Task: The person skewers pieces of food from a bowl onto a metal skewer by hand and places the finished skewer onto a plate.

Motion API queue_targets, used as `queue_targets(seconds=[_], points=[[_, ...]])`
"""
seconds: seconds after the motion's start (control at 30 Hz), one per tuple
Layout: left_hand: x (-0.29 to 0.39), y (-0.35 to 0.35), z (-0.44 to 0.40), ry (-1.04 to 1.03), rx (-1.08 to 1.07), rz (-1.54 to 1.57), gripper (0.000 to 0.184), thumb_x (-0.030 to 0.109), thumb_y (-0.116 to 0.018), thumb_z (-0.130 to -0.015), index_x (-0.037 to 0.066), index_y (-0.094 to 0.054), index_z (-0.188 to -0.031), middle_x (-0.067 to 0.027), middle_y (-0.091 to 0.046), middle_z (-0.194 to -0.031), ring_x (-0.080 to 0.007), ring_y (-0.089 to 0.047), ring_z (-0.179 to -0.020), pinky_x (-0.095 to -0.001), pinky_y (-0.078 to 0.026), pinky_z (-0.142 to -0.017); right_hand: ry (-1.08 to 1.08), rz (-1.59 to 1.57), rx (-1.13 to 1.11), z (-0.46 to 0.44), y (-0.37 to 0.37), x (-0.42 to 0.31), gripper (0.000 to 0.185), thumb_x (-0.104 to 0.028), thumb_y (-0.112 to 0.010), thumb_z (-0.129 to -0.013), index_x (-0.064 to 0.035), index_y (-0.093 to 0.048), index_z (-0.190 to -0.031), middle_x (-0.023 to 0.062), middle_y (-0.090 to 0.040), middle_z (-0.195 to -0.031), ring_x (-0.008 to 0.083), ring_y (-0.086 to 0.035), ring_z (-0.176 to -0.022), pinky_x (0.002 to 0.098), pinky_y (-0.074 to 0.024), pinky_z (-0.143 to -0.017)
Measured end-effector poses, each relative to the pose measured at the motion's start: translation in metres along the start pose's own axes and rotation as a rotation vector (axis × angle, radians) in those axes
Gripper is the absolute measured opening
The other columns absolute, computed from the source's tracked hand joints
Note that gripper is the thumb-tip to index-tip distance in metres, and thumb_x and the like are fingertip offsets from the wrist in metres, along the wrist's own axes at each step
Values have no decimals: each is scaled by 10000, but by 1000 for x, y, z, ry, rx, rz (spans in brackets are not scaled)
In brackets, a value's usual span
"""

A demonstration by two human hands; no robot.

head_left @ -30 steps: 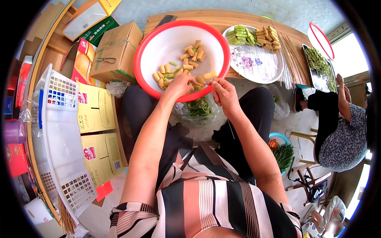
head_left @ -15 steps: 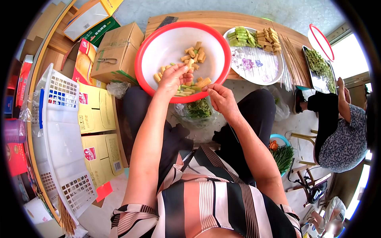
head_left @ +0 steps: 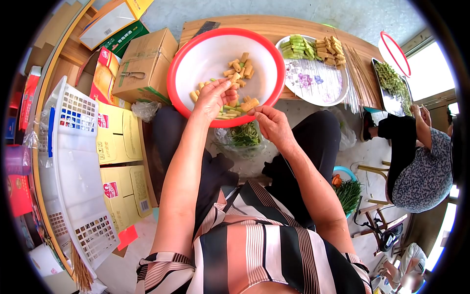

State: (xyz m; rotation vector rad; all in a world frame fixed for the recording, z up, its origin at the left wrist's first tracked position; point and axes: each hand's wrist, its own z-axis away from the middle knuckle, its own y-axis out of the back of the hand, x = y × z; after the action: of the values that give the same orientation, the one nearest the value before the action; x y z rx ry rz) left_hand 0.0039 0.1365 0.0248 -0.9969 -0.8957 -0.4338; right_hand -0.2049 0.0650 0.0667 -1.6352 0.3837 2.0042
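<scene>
Left hand (head_left: 212,99) pinched on a tan roll (head_left: 234,78), right hand (head_left: 273,123) closed around apparently a thin skewer (head_left: 290,166)

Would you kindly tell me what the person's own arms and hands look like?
Short, loose sleeves, striped black, white and pinkish, leave both forearms bare. The left hand and right hand have no gloves, and no watch or bracelet shows.

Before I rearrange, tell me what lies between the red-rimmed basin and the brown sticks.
In the head view, the flowered plate, bearing green pieces and tan pieces, lies between basin and sticks.
</scene>
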Motion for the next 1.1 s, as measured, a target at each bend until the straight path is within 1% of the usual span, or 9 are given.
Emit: queue_targets(seconds=[0.3, 0.5, 0.7, 1.0, 1.07, 1.1], points=[[1, -1, 1, -26, 19, -9, 212, 121, -588, -907, -10, -573, -1073, -100, -657, -889, -160, -645, -760, -283, -555, -718, 6, 44, 16, 1, -3, -2, 193, -118, -476, -944, 8, -620, -974, -72, -409, -572, 17, -358, -464, 190, -273, -423], [0, 0, 0, -39, 28, 53, 185, 123, -583, -911, -11, -587, -1038, -103, -657, -882, -167, -643, -764, -286, -555, -720, 14, 44, 27, 2, -5, -2, 193, -114, -477, -941, 11, -620, -976, -67, -417, -573, 21, -362, -467, 197, -282, -427], [1, 2, -1, -47, 27, 52, 210, 106, -595, -899, -19, -590, -1067, -99, -657, -881, -159, -640, -774, -289, -555, -723, 24, 62, 39, 2, -7, 0, 189, -111, -480, -940, 16, -616, -970, -61, -423, -577, 23, -371, -470, 200, -299, -432], [7, 3, 3, 13, 1, 41, 227, 83, -608, -879, -18, -592, -1081, -84, -656, -888, -140, -626, -754, -283, -545, -724, 38, 88, 43, 2, -8, 0, 186, -111, -484, -943, 21, -613, -969, -55, -433, -591, 22, -374, -471, 201, -306, -431], [6, 4, 4, 83, -56, -30, 237, 95, -622, -871, -12, -593, -1080, -80, -655, -896, -135, -625, -760, -278, -539, -725, 45, 96, 41, 2, -8, 1, 186, -111, -484, -944, 22, -612, -971, -55, -432, -591, 21, -374, -473, 200, -306, -431], [7, 3, 5, 84, -56, -30, 237, 95, -622, -871, -12, -593, -1080, -80, -655, -896, -135, -625, -760, -278, -539, -725, 38, 86, 38, 1, -7, 1, 187, -112, -486, -944, 23, -612, -973, -55, -433, -593, 21, -375, -474, 201, -306, -430]])
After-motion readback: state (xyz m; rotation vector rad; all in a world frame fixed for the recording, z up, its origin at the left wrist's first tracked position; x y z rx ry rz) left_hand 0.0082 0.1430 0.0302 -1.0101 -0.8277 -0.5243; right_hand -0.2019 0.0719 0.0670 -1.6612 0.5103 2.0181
